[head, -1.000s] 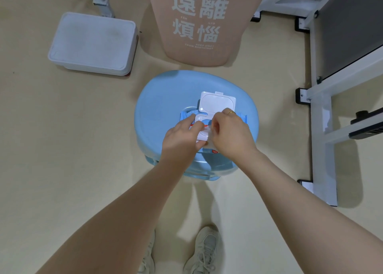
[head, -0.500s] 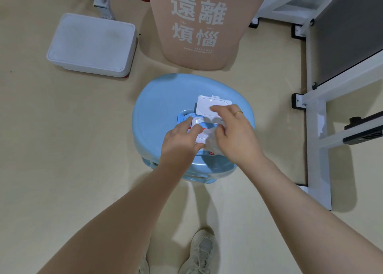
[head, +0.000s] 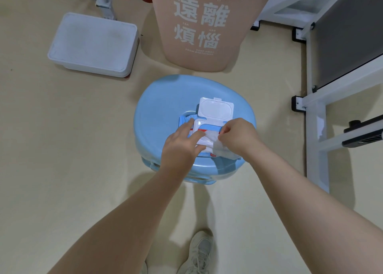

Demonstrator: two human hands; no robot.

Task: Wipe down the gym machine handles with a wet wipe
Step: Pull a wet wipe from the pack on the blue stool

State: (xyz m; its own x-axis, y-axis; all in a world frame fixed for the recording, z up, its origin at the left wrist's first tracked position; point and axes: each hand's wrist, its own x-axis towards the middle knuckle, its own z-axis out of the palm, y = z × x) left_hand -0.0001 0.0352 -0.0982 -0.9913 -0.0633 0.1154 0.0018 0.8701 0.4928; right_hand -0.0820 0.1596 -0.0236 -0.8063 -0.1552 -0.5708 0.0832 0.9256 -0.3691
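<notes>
A blue pack of wet wipes (head: 186, 119) lies on a round light-blue stool (head: 163, 105), its white flip lid (head: 215, 110) standing open. My left hand (head: 182, 144) presses flat on the pack's near left side, fingers spread. My right hand (head: 238, 137) pinches a white wet wipe (head: 219, 147) that is partly drawn out of the opening and hangs toward me. The white frame of a gym machine (head: 315, 107) stands to the right; no handle of it is visible.
A pink-brown bin (head: 205, 29) with white characters stands just behind the stool. A white flat box (head: 93, 43) lies on the beige floor at the left. A black-padded machine part (head: 360, 137) juts in at the right. My shoe (head: 199, 253) is below.
My right hand has drawn back to the right with the wipe, which now trails out of the opening. My left hand has flattened onto the pack.
</notes>
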